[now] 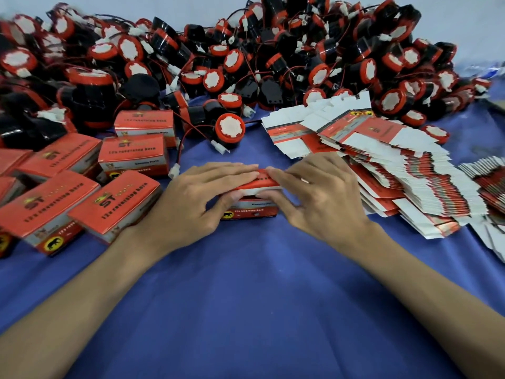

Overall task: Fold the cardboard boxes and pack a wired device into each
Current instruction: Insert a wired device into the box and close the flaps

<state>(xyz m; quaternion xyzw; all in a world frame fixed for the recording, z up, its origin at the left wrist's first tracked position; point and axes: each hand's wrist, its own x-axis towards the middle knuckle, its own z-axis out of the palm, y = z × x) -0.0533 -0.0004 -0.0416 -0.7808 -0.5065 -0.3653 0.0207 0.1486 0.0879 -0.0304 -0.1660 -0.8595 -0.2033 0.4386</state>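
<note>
A small red cardboard box (252, 207) stands on the blue cloth in the middle. My left hand (196, 195) lies over its left end, straight fingers pressing the top flap, thumb against the front. My right hand (317, 192) covers the right end the same way, fingers flat on the lid and thumb at the front edge. Whatever the box contains is hidden. A big heap of red-and-black wired devices (229, 64) fills the far side of the table. One device (229, 129) with a red wire and white plug lies just beyond the box.
Several closed red boxes (82, 187) are grouped at the left. A fanned stack of flat unfolded cartons (388, 165) lies to the right, with more flat cartons (489, 181) at the right edge. Blue cloth (246, 296) covers the table in front of me.
</note>
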